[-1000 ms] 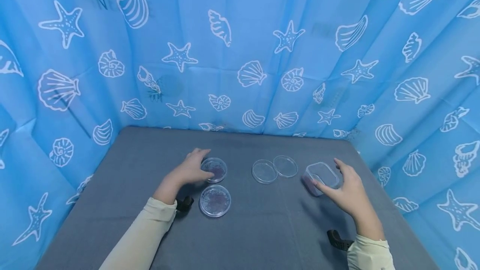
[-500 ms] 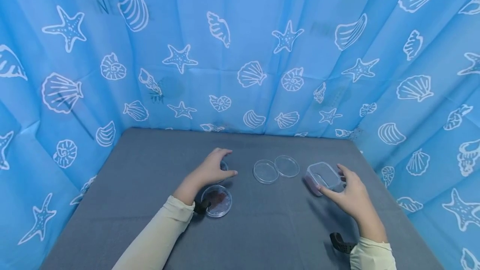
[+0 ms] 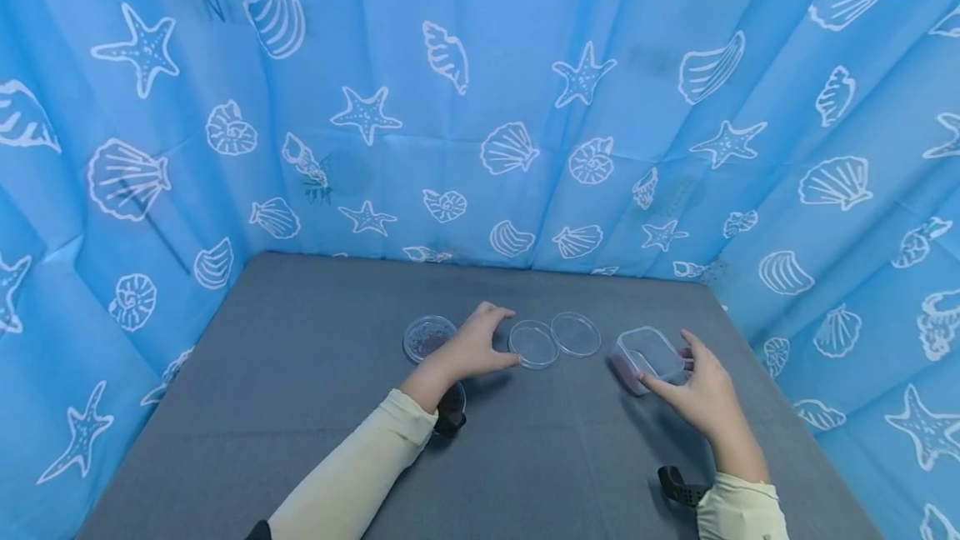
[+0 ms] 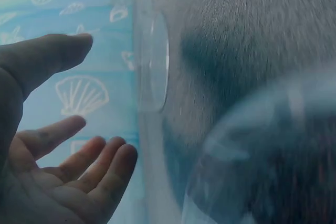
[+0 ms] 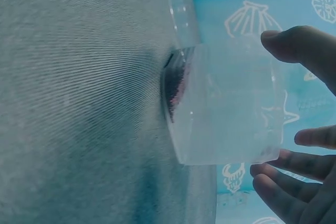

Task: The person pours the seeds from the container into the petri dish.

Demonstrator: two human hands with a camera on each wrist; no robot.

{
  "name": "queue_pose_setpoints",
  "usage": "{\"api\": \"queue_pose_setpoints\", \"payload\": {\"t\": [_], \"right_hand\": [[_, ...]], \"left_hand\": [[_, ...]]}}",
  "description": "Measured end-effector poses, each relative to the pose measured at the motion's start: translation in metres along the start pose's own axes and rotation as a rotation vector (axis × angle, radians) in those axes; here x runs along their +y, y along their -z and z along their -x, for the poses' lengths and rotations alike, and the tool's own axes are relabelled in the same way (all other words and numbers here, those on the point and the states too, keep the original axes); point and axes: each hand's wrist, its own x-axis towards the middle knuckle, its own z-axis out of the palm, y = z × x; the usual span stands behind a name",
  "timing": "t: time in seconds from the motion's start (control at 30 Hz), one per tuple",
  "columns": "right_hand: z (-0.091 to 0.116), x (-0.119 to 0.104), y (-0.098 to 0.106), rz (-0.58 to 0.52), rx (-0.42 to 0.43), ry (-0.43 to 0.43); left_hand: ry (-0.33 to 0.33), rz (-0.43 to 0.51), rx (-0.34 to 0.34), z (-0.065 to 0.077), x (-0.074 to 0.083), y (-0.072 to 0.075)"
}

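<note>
My left hand (image 3: 476, 346) hovers just left of a pair of clear petri-dish pieces, the nearer one (image 3: 533, 345) close to its fingertips. Its thumb and fingers are spread with nothing between them, as the left wrist view also shows. Behind it sits a petri dish (image 3: 420, 337) with dark reddish bits inside. Another dish (image 3: 459, 397) is mostly hidden under the left wrist. On the right, my right hand (image 3: 701, 386) holds a clear plastic container (image 5: 226, 103) by its rim, thumb on the near side, fingers on the far side. Dark reddish bits (image 5: 177, 90) lie low in the container.
A second clear round piece (image 3: 576, 334) overlaps or touches the nearer one; which, I cannot tell. Everything stands on a grey cloth-covered table (image 3: 555, 473). A blue curtain (image 3: 465, 107) with white shell and starfish prints hangs behind and at both sides.
My left hand has moved right, from the far left dish toward the pair of clear pieces, uncovering that dish and covering the near one. My right hand stays at the container.
</note>
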Motion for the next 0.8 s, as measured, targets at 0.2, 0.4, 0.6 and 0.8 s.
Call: {"api": "queue_pose_setpoints", "payload": {"t": [0.2, 0.4, 0.6, 0.8], "right_hand": [[-0.001, -0.001, 0.003, 0.001, -0.013, -0.028], [-0.003, -0.003, 0.007, 0.007, -0.040, -0.034], [-0.008, -0.004, 0.007, 0.020, -0.054, -0.015], [-0.008, -0.004, 0.007, 0.026, -0.066, -0.023]], "left_hand": [[0.006, -0.025, -0.012, -0.010, 0.008, -0.014], [0.044, -0.103, -0.033, -0.017, 0.011, -0.021], [0.105, -0.124, 0.008, -0.026, 0.010, -0.026], [0.136, -0.140, 0.003, -0.030, 0.009, -0.031]]}}
